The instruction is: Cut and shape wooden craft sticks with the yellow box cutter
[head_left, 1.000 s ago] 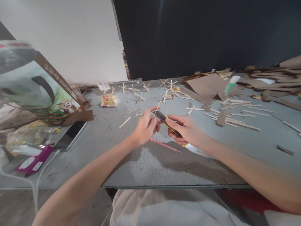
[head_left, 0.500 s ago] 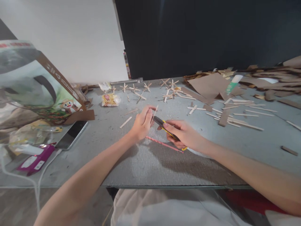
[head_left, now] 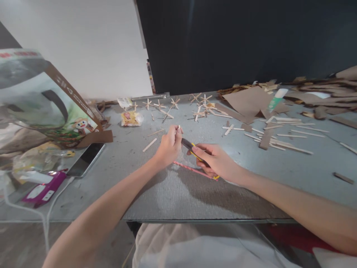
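Note:
Between the thumb and fingers of my left hand point(head_left: 170, 146) is a thin wooden stick point(head_left: 179, 127); only its pale tip shows above the fingers. My right hand point(head_left: 213, 162) is wrapped round a black and yellow utility knife point(head_left: 187, 143), whose front end points at my left hand. The blade itself is too small to make out. Below both hands a thin pink rod with a twisted end point(head_left: 192, 169) lies on the table. Left of my left hand rests a loose wooden stick point(head_left: 150, 145).
Several star shapes of crossed sticks point(head_left: 159, 105) stand at the back. Loose sticks point(head_left: 291, 136), cardboard point(head_left: 245, 100) and a glue stick point(head_left: 277, 99) lie at the right. A phone point(head_left: 86, 160), a purple device point(head_left: 44, 189) with white cables and a large printed box point(head_left: 72, 108) occupy the left.
The wooden stick has turned in my left hand, from showing lengthwise at a slant to showing just its tip. The knife has shifted very slightly.

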A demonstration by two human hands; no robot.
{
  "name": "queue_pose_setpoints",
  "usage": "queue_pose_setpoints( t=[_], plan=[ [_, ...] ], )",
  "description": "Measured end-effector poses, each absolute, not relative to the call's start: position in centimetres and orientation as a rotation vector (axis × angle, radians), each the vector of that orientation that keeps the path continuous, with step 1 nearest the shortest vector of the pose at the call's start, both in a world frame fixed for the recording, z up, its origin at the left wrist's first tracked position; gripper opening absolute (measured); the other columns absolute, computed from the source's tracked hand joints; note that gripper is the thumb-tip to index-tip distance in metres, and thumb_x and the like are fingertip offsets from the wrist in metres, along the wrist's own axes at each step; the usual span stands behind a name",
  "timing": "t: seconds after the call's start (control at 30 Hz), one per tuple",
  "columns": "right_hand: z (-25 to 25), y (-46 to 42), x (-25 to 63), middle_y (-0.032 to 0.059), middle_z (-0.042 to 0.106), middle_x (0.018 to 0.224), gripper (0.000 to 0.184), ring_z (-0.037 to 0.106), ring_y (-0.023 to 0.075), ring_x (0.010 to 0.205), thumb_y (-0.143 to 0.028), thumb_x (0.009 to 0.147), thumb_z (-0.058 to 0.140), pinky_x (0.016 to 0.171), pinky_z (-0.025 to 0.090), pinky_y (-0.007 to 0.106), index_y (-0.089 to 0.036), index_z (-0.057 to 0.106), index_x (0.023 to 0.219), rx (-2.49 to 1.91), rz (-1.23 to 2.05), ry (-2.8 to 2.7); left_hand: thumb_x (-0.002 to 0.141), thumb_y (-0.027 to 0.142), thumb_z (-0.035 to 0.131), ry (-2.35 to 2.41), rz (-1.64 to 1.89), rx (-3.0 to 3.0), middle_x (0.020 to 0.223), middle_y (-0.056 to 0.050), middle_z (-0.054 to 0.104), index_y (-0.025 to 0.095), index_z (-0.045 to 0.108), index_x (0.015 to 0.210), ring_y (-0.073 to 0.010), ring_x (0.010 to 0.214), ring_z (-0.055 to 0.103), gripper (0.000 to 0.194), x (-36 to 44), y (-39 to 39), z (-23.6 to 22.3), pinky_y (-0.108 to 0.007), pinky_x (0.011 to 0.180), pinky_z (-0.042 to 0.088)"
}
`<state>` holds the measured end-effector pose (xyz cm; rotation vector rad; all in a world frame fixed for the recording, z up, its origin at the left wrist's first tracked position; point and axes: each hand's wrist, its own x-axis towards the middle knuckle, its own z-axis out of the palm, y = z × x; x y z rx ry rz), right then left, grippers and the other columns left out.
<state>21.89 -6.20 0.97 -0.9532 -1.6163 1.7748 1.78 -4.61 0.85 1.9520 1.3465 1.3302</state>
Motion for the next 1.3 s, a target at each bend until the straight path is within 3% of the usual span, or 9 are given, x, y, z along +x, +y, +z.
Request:
queue_pose_setpoints(
  t=[0.23, 0.37, 0.63, 0.73, 0.87, 1.07, 1.3],
  plan=[
    [0.7, -6.7, 21.8, -0.0071, 0.046, 0.062, 0.04, 0.036, 0.0069, 0.04, -0.061, 0.101, 0.059, 0.037, 0.03, 0.022, -0.021, 0.062, 0.097, -0.965, 1.494, -1.716, 0.11, 0.066, 0.03, 1.251, 1.381, 1.744, 0.051, 0.01, 0.05, 0.027, 0.041, 0.098, -0.0118, 0.04, 0.045, 0.043, 2.4, -4.7, 0.4, -0.025, 0.048, 0.038],
    [0.8, -7.1, 21.8, -0.0074, 0.047, 0.063, 0.035, 0.034, 0.0064, 0.041, -0.056, 0.099, 0.061, 0.038, 0.028, 0.022, -0.022, 0.06, 0.095, -0.902, 1.555, -1.677, 0.109, 0.069, 0.032, 1.154, 1.4, 1.704, 0.051, 0.008, 0.052, 0.026, 0.042, 0.099, -0.012, 0.04, 0.046, 0.045, 2.2, -4.6, 0.3, -0.024, 0.046, 0.036],
    [0.9, -7.3, 22.2, -0.0078, 0.049, 0.065, 0.033, 0.035, 0.0067, 0.042, -0.048, 0.099, 0.064, 0.04, 0.033, 0.023, -0.019, 0.063, 0.113, -0.747, 1.593, -1.688, 0.105, 0.078, 0.033, 1.151, 1.467, 1.678, 0.054, 0.008, 0.054, 0.026, 0.043, 0.097, -0.0118, 0.043, 0.053, 0.053, 2.1, -4.4, 0.5, -0.025, 0.048, 0.041],
    [0.9, -7.4, 22.1, -0.0089, 0.047, 0.063, 0.034, 0.035, 0.0067, 0.041, -0.049, 0.099, 0.064, 0.039, 0.032, 0.022, -0.019, 0.063, 0.115, -0.724, 1.588, -1.695, 0.106, 0.075, 0.033, 1.149, 1.484, 1.681, 0.055, 0.008, 0.056, 0.026, 0.043, 0.098, -0.0128, 0.045, 0.056, 0.05, 2.3, -4.7, 0.7, -0.025, 0.05, 0.045],
    [0.7, -7.6, 21.9, -0.009, 0.049, 0.061, 0.029, 0.036, 0.006, 0.04, -0.049, 0.1, 0.063, 0.038, 0.032, 0.021, -0.021, 0.061, 0.106, -0.725, 1.667, -1.652, 0.109, 0.067, 0.031, 1.232, 1.467, 1.662, 0.049, 0.011, 0.05, 0.027, 0.042, 0.1, -0.0124, 0.039, 0.049, 0.043, 2.6, -5.1, 0.8, -0.024, 0.046, 0.039],
    [0.7, -8.0, 21.4, -0.0115, 0.043, 0.053, 0.027, 0.03, 0.0072, 0.036, -0.05, 0.098, 0.064, 0.034, 0.034, 0.022, -0.024, 0.057, 0.097, -0.762, 1.807, -1.514, 0.111, 0.055, 0.038, 1.328, 1.422, 1.679, 0.045, 0.012, 0.043, 0.026, 0.045, 0.1, -0.0117, 0.038, 0.047, 0.032, 2.9, -4.9, 0.7, -0.023, 0.047, 0.035],
    [1.8, -7.8, 21.3, -0.0103, 0.044, 0.054, 0.025, 0.026, 0.0076, 0.038, -0.045, 0.091, 0.071, 0.034, 0.03, 0.022, -0.023, 0.059, 0.093, -0.79, 1.964, -1.289, 0.11, 0.048, 0.046, 1.353, 1.305, 1.647, 0.042, 0.01, 0.045, 0.024, 0.053, 0.099, -0.0105, 0.036, 0.044, 0.027, 2.2, -3.9, 0.5, -0.022, 0.046, 0.031]
  ],
)
